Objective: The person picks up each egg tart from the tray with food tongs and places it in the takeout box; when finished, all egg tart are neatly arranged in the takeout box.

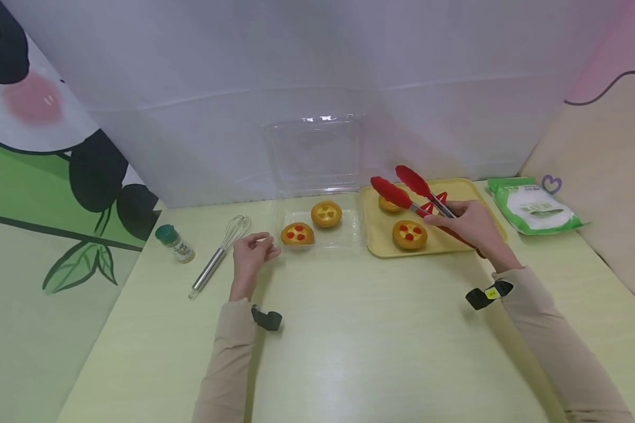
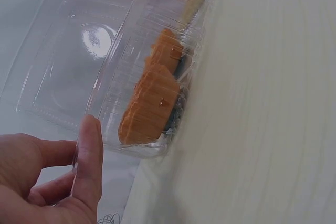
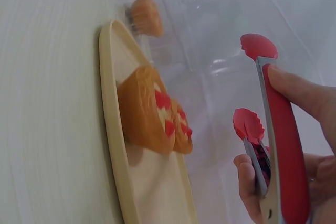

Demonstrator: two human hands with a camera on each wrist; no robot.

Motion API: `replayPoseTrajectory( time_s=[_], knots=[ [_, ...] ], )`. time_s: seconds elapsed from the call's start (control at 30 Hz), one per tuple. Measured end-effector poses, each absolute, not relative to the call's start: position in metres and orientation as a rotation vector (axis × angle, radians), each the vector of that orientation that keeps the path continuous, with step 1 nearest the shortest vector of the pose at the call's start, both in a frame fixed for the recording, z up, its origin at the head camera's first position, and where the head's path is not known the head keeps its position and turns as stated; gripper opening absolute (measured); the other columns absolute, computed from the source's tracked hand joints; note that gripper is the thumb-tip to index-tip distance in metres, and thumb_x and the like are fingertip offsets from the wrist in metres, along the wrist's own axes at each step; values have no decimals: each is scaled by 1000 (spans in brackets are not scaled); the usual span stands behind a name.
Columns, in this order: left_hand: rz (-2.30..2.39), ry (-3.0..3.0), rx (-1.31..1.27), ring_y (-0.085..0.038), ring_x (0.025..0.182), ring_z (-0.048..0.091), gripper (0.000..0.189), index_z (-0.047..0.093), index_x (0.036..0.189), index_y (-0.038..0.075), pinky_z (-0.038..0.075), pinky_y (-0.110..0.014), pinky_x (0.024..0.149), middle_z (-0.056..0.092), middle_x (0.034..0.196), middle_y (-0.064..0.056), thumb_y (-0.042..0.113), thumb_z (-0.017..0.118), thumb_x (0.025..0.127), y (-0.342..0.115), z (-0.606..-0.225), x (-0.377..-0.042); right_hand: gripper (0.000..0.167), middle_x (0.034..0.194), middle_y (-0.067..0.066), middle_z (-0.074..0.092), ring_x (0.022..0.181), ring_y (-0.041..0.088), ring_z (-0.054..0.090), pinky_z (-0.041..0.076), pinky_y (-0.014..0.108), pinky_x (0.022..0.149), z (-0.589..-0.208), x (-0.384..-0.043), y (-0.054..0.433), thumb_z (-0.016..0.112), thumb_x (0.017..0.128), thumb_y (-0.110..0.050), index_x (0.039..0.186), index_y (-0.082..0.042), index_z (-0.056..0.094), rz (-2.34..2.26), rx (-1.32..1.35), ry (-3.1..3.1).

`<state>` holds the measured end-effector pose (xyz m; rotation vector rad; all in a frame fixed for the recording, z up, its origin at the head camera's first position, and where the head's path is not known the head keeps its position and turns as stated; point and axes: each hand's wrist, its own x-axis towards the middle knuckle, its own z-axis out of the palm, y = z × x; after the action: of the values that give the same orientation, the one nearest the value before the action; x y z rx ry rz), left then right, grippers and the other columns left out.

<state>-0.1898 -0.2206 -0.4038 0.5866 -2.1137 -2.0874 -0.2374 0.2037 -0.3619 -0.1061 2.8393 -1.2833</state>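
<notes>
My right hand [image 1: 468, 223] grips a pair of red-tipped tongs [image 1: 390, 191] above the yellow tray [image 1: 450, 247]; the tongs' tips are spread apart with nothing between them. On that tray lie a red-dotted tart [image 1: 410, 235] and, behind it, a second tart [image 1: 389, 204], partly hidden by the tongs. A clear plastic container [image 1: 338, 239] with its lid [image 1: 317, 153] raised stands left of the tray. Inside are a red-dotted tart [image 1: 297, 234] and a plain yellow-topped tart [image 1: 326, 214]. At the container's left edge, my left hand [image 2: 58, 171] pinches the rim between thumb and finger.
Left of my left hand lie a whisk [image 1: 217, 258] and a green-capped shaker bottle [image 1: 174, 243]. A green and white packet [image 1: 534, 207] is at the tray's right. A pale curtain [image 1: 190, 129] hangs behind the table's back edge.
</notes>
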Motion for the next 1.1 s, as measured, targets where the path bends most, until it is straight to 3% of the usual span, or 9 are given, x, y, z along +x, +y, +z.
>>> replayPoseTrajectory(
  time_s=[0.23, 0.47, 0.77, 0.97, 1.1],
  knots=[
    [-2089, -2119, 595, -5, 63, 66, 35, 54, 127, -12, 61, -18, 68, 60, 91, -13, 5, 60, 97, -220, -401, -189, 66, 68, -1, 36, 72, 21, 36, 22, 31, 51, -369, -249, 214, 73, 76, -63, 103, -4, 65, -1182, -43, 2845],
    [-2098, -2113, 595, -5, 63, 66, 37, 52, 128, -13, 61, -17, 69, 61, 95, -17, 5, 59, 97, -218, -398, -188, 59, 56, -3, 32, 57, 18, 34, 21, 29, 47, -375, -262, 217, 75, 76, -61, 80, -4, 63, -1060, -103, 2873],
    [-2079, -2117, 587, -5, 62, 66, 36, 53, 127, -12, 61, -17, 67, 60, 86, -9, 5, 59, 97, -218, -399, -189, 58, 54, -3, 33, 51, 17, 36, 23, 26, 45, -372, -278, 209, 75, 77, -59, 69, -4, 57, -930, -165, 2858],
    [-2094, -2099, 576, -5, 62, 66, 36, 52, 128, -13, 61, -17, 67, 60, 86, -10, 4, 59, 97, -219, -402, -188, 52, 56, -2, 34, 54, 17, 37, 25, 26, 49, -372, -282, 201, 78, 79, -48, 68, -4, 53, -855, -169, 2872],
    [-2098, -2099, 579, -6, 62, 66, 35, 53, 127, -13, 61, -17, 67, 60, 88, -12, 3, 59, 97, -220, -404, -188, 47, 56, -1, 38, 54, 17, 38, 25, 25, 49, -373, -283, 198, 80, 79, -42, 72, 0, 60, -844, -172, 2874]
  ],
)
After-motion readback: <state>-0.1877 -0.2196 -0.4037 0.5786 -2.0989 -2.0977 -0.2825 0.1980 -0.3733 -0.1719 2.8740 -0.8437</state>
